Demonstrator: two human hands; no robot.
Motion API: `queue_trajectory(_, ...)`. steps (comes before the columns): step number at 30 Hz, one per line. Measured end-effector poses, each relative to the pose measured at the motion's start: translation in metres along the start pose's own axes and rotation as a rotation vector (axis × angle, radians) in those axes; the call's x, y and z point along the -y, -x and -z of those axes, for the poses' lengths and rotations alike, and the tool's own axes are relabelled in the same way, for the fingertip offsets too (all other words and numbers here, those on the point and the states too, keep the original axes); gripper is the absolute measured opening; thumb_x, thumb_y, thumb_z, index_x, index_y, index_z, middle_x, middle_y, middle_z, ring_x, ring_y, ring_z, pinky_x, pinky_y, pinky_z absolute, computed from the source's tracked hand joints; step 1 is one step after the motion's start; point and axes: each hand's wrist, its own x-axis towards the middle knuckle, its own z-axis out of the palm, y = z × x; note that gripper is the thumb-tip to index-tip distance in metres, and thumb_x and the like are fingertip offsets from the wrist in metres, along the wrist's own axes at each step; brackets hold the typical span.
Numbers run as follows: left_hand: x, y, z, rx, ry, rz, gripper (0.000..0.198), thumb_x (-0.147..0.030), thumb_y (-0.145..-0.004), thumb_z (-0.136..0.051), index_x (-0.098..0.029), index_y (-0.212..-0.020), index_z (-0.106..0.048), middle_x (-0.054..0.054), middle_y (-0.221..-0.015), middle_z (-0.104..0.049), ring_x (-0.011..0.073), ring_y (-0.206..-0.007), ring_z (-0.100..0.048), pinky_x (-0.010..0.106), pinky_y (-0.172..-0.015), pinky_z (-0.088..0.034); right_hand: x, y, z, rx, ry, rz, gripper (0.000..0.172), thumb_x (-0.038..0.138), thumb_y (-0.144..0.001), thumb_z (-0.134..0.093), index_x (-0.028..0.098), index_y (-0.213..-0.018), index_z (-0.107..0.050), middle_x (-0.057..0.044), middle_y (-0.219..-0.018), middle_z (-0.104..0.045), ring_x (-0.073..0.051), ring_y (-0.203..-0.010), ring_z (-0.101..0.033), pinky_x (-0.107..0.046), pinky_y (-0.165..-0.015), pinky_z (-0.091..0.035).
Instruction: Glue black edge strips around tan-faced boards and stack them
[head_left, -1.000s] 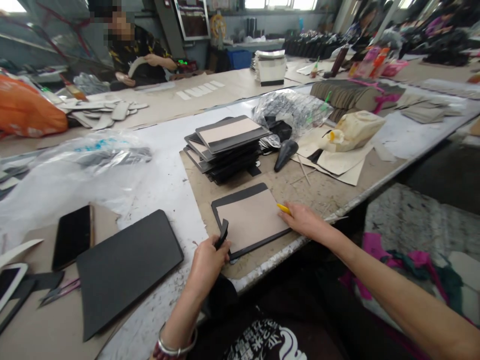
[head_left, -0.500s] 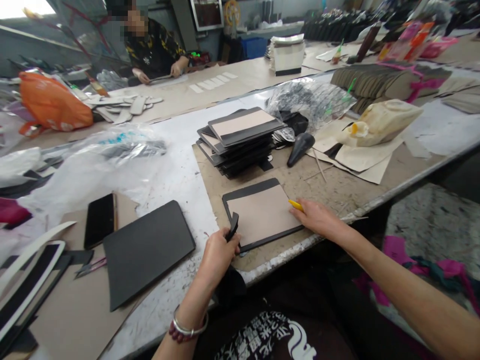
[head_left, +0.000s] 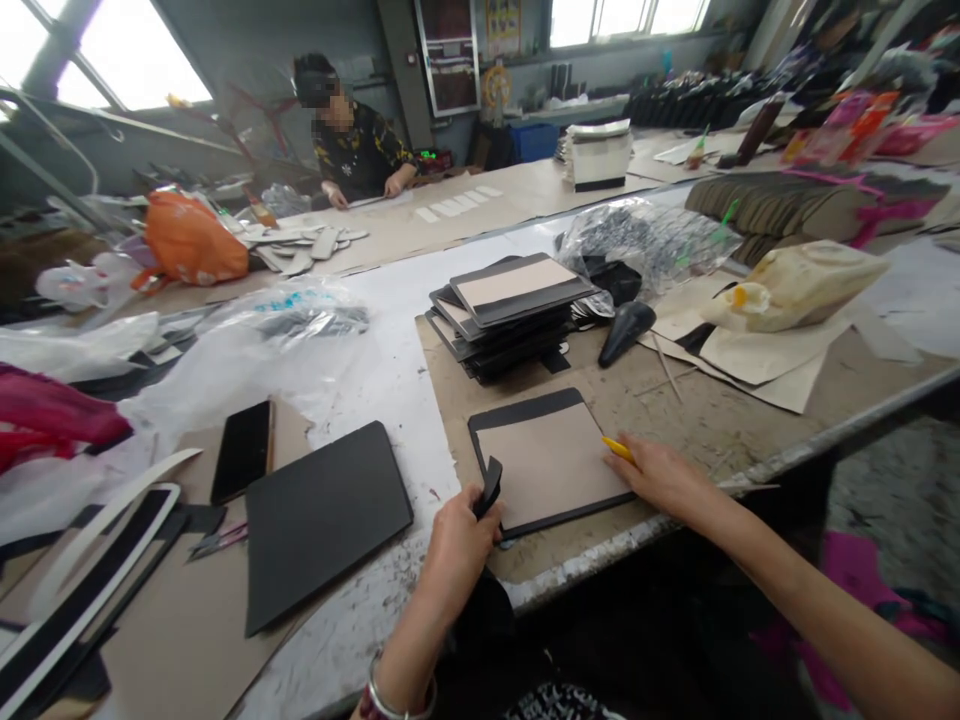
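A flat panel (head_left: 547,462), tan in the middle with a black border, lies on the cardboard-covered table edge in front of me. My left hand (head_left: 459,545) is closed around a small black tool (head_left: 491,484) whose tip rests at the panel's left near corner. At the panel's right edge my right hand (head_left: 664,478) rests with fingers curled on a thin yellow stick (head_left: 618,449). A stack of similar black-bordered panels (head_left: 510,312) stands just beyond.
A black flat sheet (head_left: 324,518) and a dark phone (head_left: 241,450) lie to the left. A black teardrop-shaped tool (head_left: 625,330), a cream plastic jug (head_left: 799,285) and clear plastic bags (head_left: 637,235) sit further back. Another person (head_left: 352,140) works at the far table.
The view has tilted upward and shifted, showing more of the room. Both hands stay at the panel holding the same things.
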Motion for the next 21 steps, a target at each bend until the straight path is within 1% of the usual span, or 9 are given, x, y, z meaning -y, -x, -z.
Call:
queue_trajectory(4, -0.003, 0.000, 0.001, -0.003, -0.009, 0.014, 0.014, -0.020, -0.077, -0.052, -0.018, -0.063, -0.051, -0.002, -0.047, -0.054, 0.0121, -0.044, -0.050, 0.023, -0.049, -0.036, -0.001, -0.001, -0.001, 0.004, 0.003, -0.008, 0.035, 0.036, -0.089, -0.035, 0.013, -0.105, -0.056, -0.016, -0.093, -0.065, -0.030, -0.095, -0.059, -0.034, -0.074, -0.040)
queue_trajectory(7, -0.002, -0.002, 0.000, 0.001, -0.015, 0.023, 0.014, -0.021, -0.077, -0.052, -0.018, -0.064, -0.051, -0.002, -0.047, -0.054, 0.0123, -0.044, -0.050, 0.023, -0.048, -0.036, 0.001, 0.000, 0.001, 0.018, 0.015, 0.002, 0.032, 0.035, -0.089, -0.035, 0.014, -0.101, -0.056, -0.015, -0.093, -0.065, -0.029, -0.093, -0.060, -0.033, -0.074, -0.040)
queue_trajectory(12, 0.004, -0.004, -0.002, 0.017, -0.023, 0.018, 0.015, -0.028, -0.077, -0.051, -0.018, -0.065, -0.052, -0.001, -0.048, -0.055, 0.0134, -0.044, -0.050, 0.023, -0.046, -0.035, 0.006, 0.003, 0.008, 0.013, 0.031, -0.011, 0.030, 0.034, -0.089, -0.035, 0.014, -0.099, -0.056, -0.014, -0.092, -0.066, -0.027, -0.090, -0.061, -0.031, -0.072, -0.040)
queue_trajectory(16, 0.006, -0.005, -0.001, 0.029, -0.029, 0.010, 0.016, -0.031, -0.076, -0.051, -0.018, -0.066, -0.053, -0.001, -0.048, -0.056, 0.0142, -0.044, -0.051, 0.024, -0.045, -0.036, 0.008, 0.004, 0.008, 0.020, 0.037, -0.013, 0.028, 0.034, -0.089, -0.037, 0.015, -0.098, -0.056, -0.012, -0.091, -0.066, -0.026, -0.090, -0.061, -0.030, -0.071, -0.040)
queue_trajectory(21, 0.008, -0.006, -0.001, 0.019, -0.030, -0.011, 0.019, -0.036, -0.075, -0.050, -0.019, -0.067, -0.053, -0.001, -0.049, -0.056, 0.0143, -0.045, -0.052, 0.024, -0.046, -0.037, 0.008, 0.006, 0.009, 0.016, 0.063, -0.005, 0.029, 0.035, -0.089, -0.036, 0.015, -0.100, -0.055, -0.013, -0.091, -0.065, -0.027, -0.090, -0.061, -0.030, -0.071, -0.039)
